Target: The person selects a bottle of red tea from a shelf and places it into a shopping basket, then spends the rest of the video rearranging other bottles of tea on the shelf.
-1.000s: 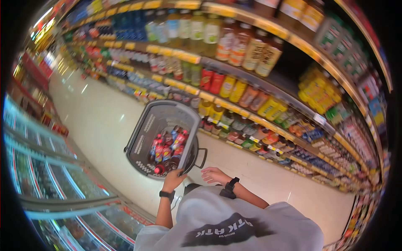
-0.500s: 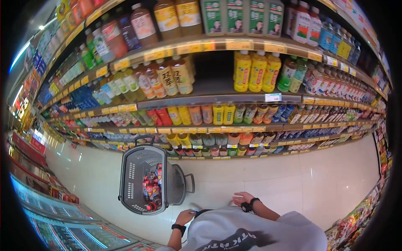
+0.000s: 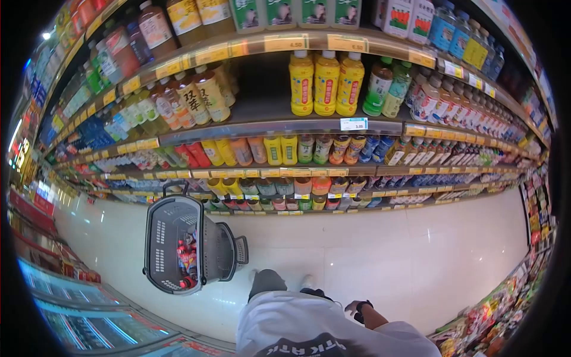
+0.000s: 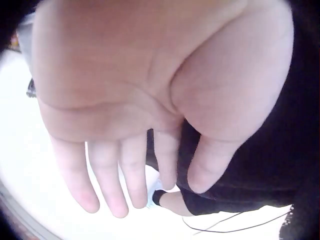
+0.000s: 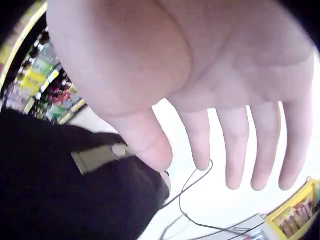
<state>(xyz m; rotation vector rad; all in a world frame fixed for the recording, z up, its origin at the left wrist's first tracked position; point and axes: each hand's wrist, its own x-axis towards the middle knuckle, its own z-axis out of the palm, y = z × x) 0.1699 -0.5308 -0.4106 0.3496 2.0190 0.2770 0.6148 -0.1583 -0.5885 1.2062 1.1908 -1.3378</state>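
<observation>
both hands hang empty with fingers loose: the left hand point(image 4: 135, 100) and right hand point(image 5: 200, 85) beside dark trousers point(image 5: 65, 185). the grey shopping basket point(image 3: 163, 238) stands apart, ahead-left, holding bottles point(image 3: 187, 262).

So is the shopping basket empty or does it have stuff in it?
It has stuff in it. The grey basket stands on the floor by the shelves, with several red-labelled bottles piled at its bottom; most of it is unfilled.
</observation>
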